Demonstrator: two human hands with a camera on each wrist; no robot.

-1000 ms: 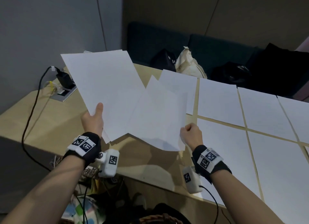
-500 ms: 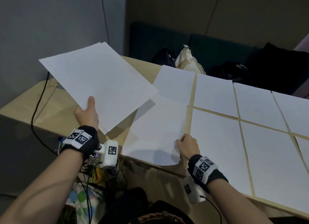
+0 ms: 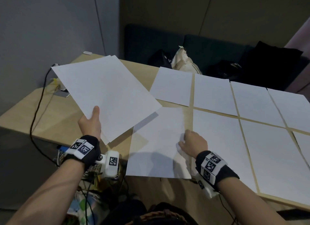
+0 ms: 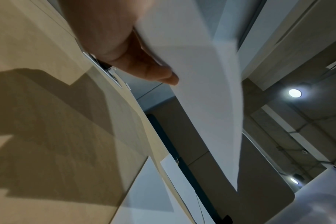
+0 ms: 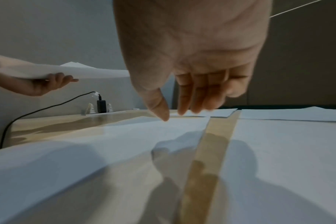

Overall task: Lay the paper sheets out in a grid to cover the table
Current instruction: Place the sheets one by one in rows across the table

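A stack of paper sheets (image 3: pixel 107 97) is held above the worktop (image 3: pixel 42 114) by the left hand (image 3: pixel 91 123), at the 10 o'clock side of the head view. The thumb is laid on top of the stack and the fingers (image 5: pixel 56 78) are curled beneath it, as the right wrist view confirms. The stack is tilted, with its far corner raised toward the wall.

The newest sheet (image 3: pixel 159 144) is lying on the worktop at 6 o'clock, just left of the laid grid, its near edge overhanging the worktop edge. The right hand (image 3: pixel 194 143) is positioned over the right edge of this sheet. In the right wrist view its fingers are extended downward and loosely together, nothing being pinched; whether the fingertips (image 5: pixel 182 112) touch the paper cannot be told with certainty because of blur.

Laid sheets (image 3: pixel 218 141) are arranged in rows from 12 to 3 o'clock, with narrow strips of bare worktop between them.

At 10 o'clock a power socket (image 5: pixel 104 112) is set into the worktop, with a black charger (image 5: pixel 101 106) plugged in and its cable (image 3: pixel 36 110) trailing over the edge.
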